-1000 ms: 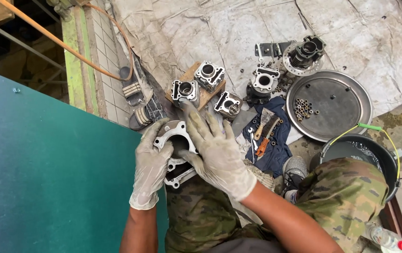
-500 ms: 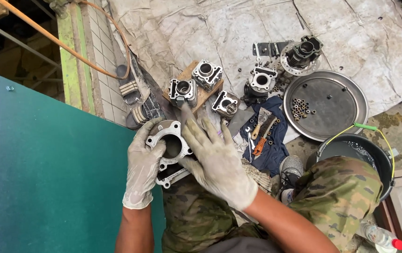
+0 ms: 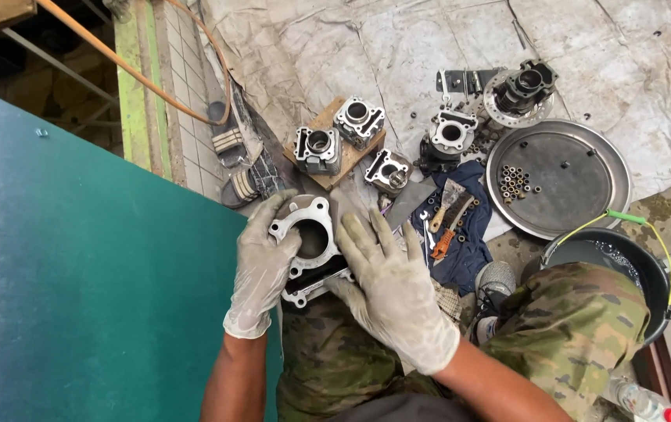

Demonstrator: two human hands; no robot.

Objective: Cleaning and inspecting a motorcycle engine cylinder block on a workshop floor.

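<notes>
A metal engine cylinder [image 3: 310,237] is held over the person's lap, in front of the camouflage trousers [image 3: 328,367], with its round bore facing up. It is clasped along its left side by the left hand [image 3: 261,270], gloved in soiled white, fingers curled over the flange. The right hand [image 3: 394,285], likewise gloved, is laid flat against the cylinder's right side with the fingers spread wide; nothing is closed within it.

Just beyond the cylinder, two similar cylinders [image 3: 318,150] are seen on a wooden board [image 3: 335,160], and a third [image 3: 388,170] lies at the board's right edge. A blue cloth [image 3: 468,234] bearing an orange-handled tool [image 3: 445,238] is spread right of the hands. Further right, a round metal tray [image 3: 578,176] carries a cluster of small nuts [image 3: 515,181]. A black bucket [image 3: 625,262] with a yellow-green bail stands near the right knee. A green panel [image 3: 77,258] fills the left. No labels or signs can be made out on any item.
</notes>
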